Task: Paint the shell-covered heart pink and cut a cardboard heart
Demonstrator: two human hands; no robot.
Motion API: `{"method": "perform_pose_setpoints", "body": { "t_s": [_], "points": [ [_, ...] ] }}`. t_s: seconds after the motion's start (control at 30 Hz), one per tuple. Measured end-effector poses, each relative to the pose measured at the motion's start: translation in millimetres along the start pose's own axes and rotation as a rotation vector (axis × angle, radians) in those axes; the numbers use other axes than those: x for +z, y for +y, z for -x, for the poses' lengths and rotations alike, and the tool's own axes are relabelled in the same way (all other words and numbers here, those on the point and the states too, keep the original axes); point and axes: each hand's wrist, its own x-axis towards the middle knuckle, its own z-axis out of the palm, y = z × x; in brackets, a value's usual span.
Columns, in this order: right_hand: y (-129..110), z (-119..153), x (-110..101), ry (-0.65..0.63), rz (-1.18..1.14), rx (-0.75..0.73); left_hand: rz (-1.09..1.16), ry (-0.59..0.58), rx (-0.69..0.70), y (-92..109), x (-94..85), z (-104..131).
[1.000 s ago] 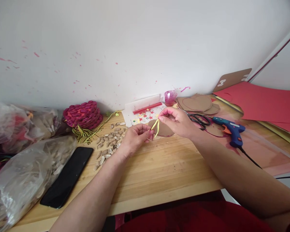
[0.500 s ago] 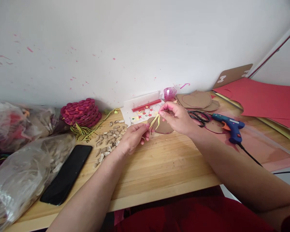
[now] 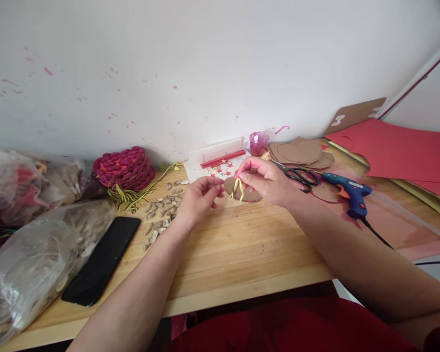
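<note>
Yellow-green cord [image 3: 241, 190] hangs from the pinched fingertips of my right hand [image 3: 263, 180], its strands dangling in a loose loop. My left hand [image 3: 201, 198] is a short way to the left, apart from the cord, its thumb and fingers curled close together; whether anything tiny is between them is too small to tell. Behind and below the cord lies a brown cardboard piece [image 3: 252, 195], partly covered by my right hand. White paper [image 3: 195, 170] with small red and gold stars and a red strip [image 3: 220, 160] lies beyond both hands.
Peanut shells [image 3: 165, 208], a black phone [image 3: 102, 261], a plastic bag [image 3: 40, 264] and a stack of magenta pieces [image 3: 124, 168] with cords are left. Scissors [image 3: 300, 177], a blue glue gun [image 3: 355, 195], cardboard shapes [image 3: 297, 151] and red sheets [image 3: 407, 151] are right.
My left hand has let go of the cord and moved slightly left. The cord now hangs from my right hand alone, no longer stretched between both hands.
</note>
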Motion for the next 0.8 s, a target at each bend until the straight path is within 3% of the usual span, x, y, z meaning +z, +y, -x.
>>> {"method": "perform_pose_setpoints", "body": {
  "t_s": [0.1,0.27,0.43,0.8],
  "points": [
    [-3.5,1.6,3.4,0.005,0.04,-0.005,0.179,0.002,0.054,4.1,0.4,0.7],
    [-6.7,3.3,7.6,-0.011,0.093,-0.003,0.28,-0.143,-0.052,5.0,6.8,6.1],
    [-3.4,1.7,6.9,0.006,0.126,-0.032,0.302,-0.181,-0.159,3.6,8.6,7.5],
    [2.6,1.2,7.1,0.031,0.289,-0.081,0.245,-0.263,-0.214,7.0,8.4,9.3]
  ]
}}
